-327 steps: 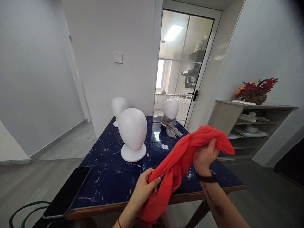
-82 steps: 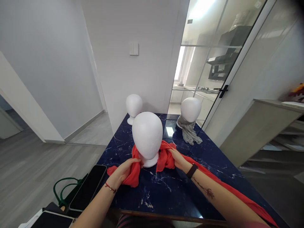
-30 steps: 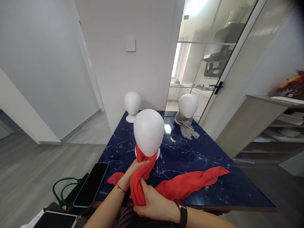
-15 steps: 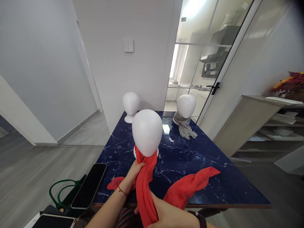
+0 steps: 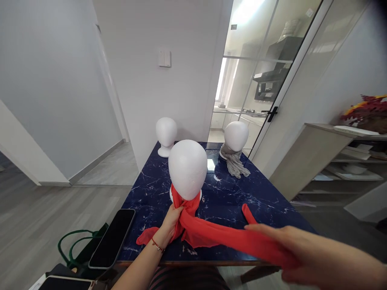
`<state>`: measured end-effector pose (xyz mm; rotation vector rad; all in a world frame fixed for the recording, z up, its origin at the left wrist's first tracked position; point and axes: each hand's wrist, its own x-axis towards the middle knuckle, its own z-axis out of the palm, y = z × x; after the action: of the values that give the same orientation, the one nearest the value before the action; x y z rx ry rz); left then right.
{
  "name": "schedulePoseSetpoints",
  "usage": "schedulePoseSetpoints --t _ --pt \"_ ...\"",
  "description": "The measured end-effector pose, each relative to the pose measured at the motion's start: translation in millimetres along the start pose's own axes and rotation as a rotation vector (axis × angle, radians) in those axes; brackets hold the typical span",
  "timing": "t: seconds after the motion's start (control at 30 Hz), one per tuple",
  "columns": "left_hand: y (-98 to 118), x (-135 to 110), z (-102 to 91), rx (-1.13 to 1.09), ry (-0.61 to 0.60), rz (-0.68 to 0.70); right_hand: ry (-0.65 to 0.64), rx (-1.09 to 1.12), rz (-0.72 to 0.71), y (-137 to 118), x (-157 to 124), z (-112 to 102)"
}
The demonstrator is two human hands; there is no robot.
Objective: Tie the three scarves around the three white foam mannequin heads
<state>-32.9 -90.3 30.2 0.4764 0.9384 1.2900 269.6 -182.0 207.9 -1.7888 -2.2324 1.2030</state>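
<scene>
A white foam mannequin head stands near the front of the table with a red scarf around its neck. Just below the chin, my left hand is closed on the scarf where its folds gather. One short end lies on the table to the left of that wrist. My right hand, blurred, grips the long end and holds it stretched out to the right, above the table's front edge. A loose tip of red cloth shows behind the right hand.
The dark blue marbled table also bears a bare foam head at the back left and another foam head with a grey scarf at the back right. A phone lies at the left edge, beside a dark green bag.
My right hand has swung from low in front of me out to the right, pulling the scarf's long end sideways. My left hand has stayed at the neck, still gripping the cloth.
</scene>
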Motion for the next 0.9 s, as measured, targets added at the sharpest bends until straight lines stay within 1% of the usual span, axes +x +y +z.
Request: schedulePoseSetpoints --t 0.03,0.07,0.17,0.2,0.23,0.3,0.33,0.43,0.5,0.57,0.63,0.7,0.8,0.83,0.87,0.9 --pt "0 0 -0.1 -0.023 -0.014 0.001 -0.024 -0.062 -0.003 -7 1 -13" --pt "0 0 0.0 -0.045 -0.034 0.0 0.01 -0.137 -0.062 -18 5 -24" --pt "2 -1 1.2 -0.097 -0.1 -0.022 0.332 -0.371 -0.452 -62 28 -54" --pt "2 -1 1.7 -0.103 -0.106 -0.032 0.407 -0.435 -0.559 -80 39 -62" --pt "3 -2 2.2 -0.102 -0.104 -0.044 0.469 -0.483 -0.625 -97 51 -69" --pt "4 -3 2.9 -0.092 -0.091 -0.074 0.523 -0.535 -0.775 -132 79 -81" --pt "5 -4 2.9 -0.093 -0.088 -0.087 0.522 -0.545 -0.824 -148 94 -86" --pt "6 -4 2.1 -0.128 -0.086 -0.108 0.474 -0.571 -0.96 -193 145 -100" --pt "6 -3 1.2 -0.161 -0.066 -0.119 0.414 -0.611 -1.004 -219 181 -107" --pt "6 -2 0.6 -0.176 -0.038 -0.126 0.347 -0.626 -1.011 -240 218 -110" --pt "5 -2 0.5 -0.185 -0.025 -0.113 0.241 -0.607 -0.978 -254 252 -111" --pt "3 -1 0.9 -0.201 -0.024 -0.084 0.088 -0.554 -0.911 -260 281 -112" --pt "0 0 1.4 -0.2 -0.053 -0.068 -0.162 -0.445 -0.772 -255 311 -111" --pt "0 1 1.1 -0.189 -0.064 -0.069 -0.197 -0.395 -0.741 -249 316 -110" --pt "0 2 0.4 -0.174 -0.068 -0.078 -0.16 -0.324 -0.738 -242 319 -109" --pt "0 3 -0.5 -0.158 -0.063 -0.092 -0.069 -0.24 -0.757 -233 319 -107"
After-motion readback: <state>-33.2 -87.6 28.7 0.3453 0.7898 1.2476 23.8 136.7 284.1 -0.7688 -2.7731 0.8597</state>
